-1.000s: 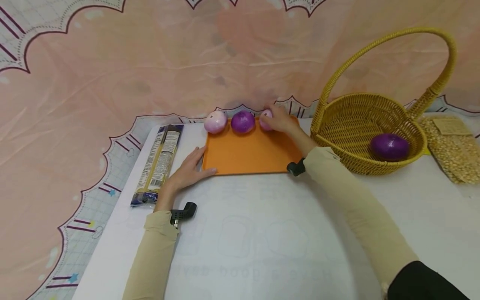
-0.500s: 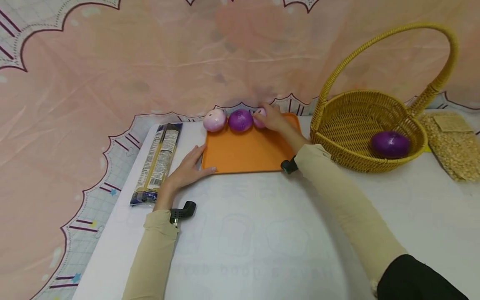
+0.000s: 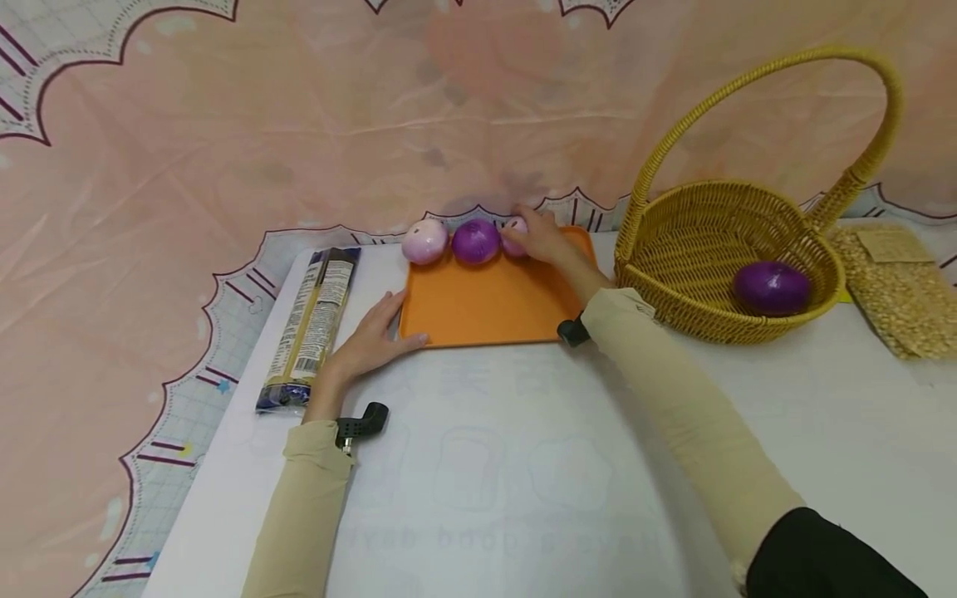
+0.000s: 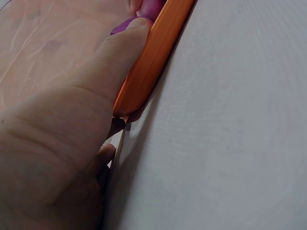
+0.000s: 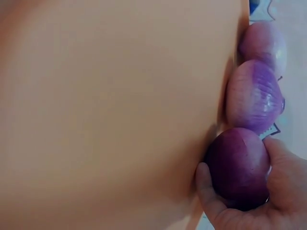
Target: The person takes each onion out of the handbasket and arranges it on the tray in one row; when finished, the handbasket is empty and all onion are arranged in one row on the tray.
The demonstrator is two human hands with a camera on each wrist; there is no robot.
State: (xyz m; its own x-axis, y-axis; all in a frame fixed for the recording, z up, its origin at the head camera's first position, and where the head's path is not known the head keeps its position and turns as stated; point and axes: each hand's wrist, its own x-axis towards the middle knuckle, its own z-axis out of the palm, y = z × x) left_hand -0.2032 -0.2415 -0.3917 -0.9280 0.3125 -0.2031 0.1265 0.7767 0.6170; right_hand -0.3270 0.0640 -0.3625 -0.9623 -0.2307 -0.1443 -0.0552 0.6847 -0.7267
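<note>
Three red onions line the back edge of an orange tray (image 3: 486, 307) on the white table. The left onion (image 3: 424, 242) is pale pink, and the middle onion (image 3: 476, 242) is a stronger purple. My right hand (image 3: 540, 237) grips the right onion (image 5: 238, 167) with thumb and fingers on either side of it. In the right wrist view, that onion looks dark purple and sits right against the middle one. At the tray's near left corner, my left hand (image 3: 370, 339) touches the rim, its fingers extended along the left side and its thumb (image 4: 127, 40) along the front edge.
To the right stands a yellow wicker basket (image 3: 691, 311) with a tall handle and a glossy purple vegetable (image 3: 772, 288) inside. Beyond it lies a bag of yellow grains (image 3: 893, 291). A long printed packet (image 3: 310, 328) lies left of the tray. A patterned pink cloth (image 3: 336, 124) hangs behind.
My right hand has slid the right onion left along the tray's back edge, up close to the middle onion. The left hand has stayed at the tray's corner.
</note>
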